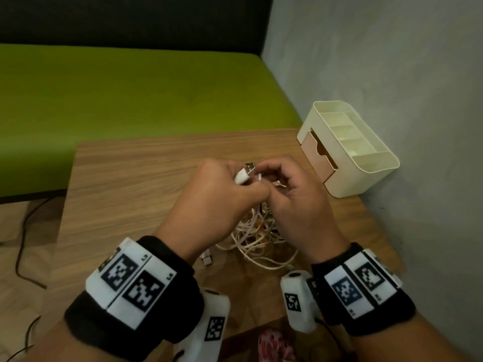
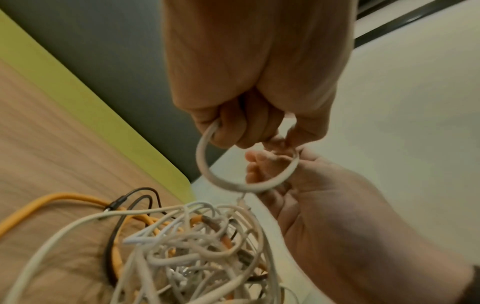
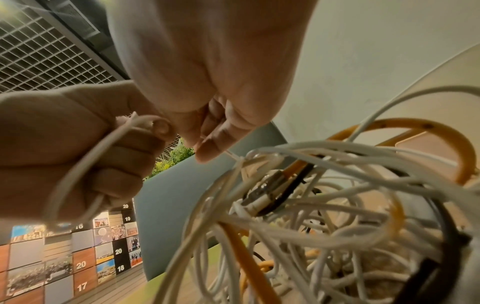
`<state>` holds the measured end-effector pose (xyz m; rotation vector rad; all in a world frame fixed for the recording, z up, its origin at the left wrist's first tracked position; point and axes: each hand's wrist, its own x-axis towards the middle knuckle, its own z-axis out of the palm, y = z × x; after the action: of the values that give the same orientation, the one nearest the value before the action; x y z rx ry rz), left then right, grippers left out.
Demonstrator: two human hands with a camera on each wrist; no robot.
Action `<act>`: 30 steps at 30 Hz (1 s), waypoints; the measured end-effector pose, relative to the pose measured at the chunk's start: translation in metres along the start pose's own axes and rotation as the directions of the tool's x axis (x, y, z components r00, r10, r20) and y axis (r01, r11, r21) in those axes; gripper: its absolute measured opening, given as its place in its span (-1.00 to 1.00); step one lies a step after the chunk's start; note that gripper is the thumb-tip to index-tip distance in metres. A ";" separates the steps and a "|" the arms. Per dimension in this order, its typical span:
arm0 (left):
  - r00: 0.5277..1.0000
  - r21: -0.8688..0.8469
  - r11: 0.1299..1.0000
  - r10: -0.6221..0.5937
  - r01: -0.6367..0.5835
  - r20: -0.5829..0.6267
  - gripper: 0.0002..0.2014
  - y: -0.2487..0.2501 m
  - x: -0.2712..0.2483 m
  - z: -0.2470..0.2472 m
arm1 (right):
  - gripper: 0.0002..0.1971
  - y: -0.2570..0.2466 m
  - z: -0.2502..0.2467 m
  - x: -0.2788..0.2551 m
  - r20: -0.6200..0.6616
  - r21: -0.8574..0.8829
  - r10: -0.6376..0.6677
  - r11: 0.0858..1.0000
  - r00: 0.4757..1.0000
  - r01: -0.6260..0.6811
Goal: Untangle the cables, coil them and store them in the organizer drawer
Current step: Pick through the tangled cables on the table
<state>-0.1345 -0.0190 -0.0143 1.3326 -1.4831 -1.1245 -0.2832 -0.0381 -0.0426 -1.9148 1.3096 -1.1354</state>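
A tangle of white, orange and black cables (image 1: 261,231) lies on the wooden table (image 1: 130,178), just beneath both hands. My left hand (image 1: 251,184) grips a white cable near its USB plug (image 1: 247,171). In the left wrist view that white cable (image 2: 207,172) curves in a loop from my left hand (image 2: 241,133) across to my right hand (image 2: 272,162). My right hand (image 1: 269,173) pinches a thin white strand (image 3: 233,157) rising from the tangle (image 3: 311,205). The cream organizer (image 1: 366,163) stands at the table's right, with its drawer (image 1: 317,156) slightly pulled out.
A grey wall (image 1: 392,74) runs right behind the organizer. A green bench (image 1: 130,95) lies past the table's far edge. A loose metal connector (image 1: 207,257) rests on the table near my left wrist. A black cord (image 1: 23,244) trails on the floor at left.
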 end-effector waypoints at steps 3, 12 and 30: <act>0.999 -0.022 1.000 -0.015 0.016 0.043 -0.78 0.007 -0.001 -0.005 | -0.90 0.008 -0.003 0.004 0.122 -0.133 0.157 0.981 0.980 -0.140; 0.995 0.215 0.975 -0.066 0.048 0.080 -0.59 0.008 0.002 0.000 | -0.79 0.009 -0.005 0.009 0.018 -0.173 -0.124 0.977 0.992 0.126; 0.986 0.201 0.966 0.160 -0.165 0.041 -0.66 0.022 -0.020 -0.037 | -0.68 -0.004 -0.019 0.010 0.167 0.313 0.127 0.933 0.978 -0.175</act>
<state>-0.1027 -0.0011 0.0165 1.3090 -1.7302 -0.9057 -0.2963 -0.0460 -0.0269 -1.5933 1.0926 -1.0413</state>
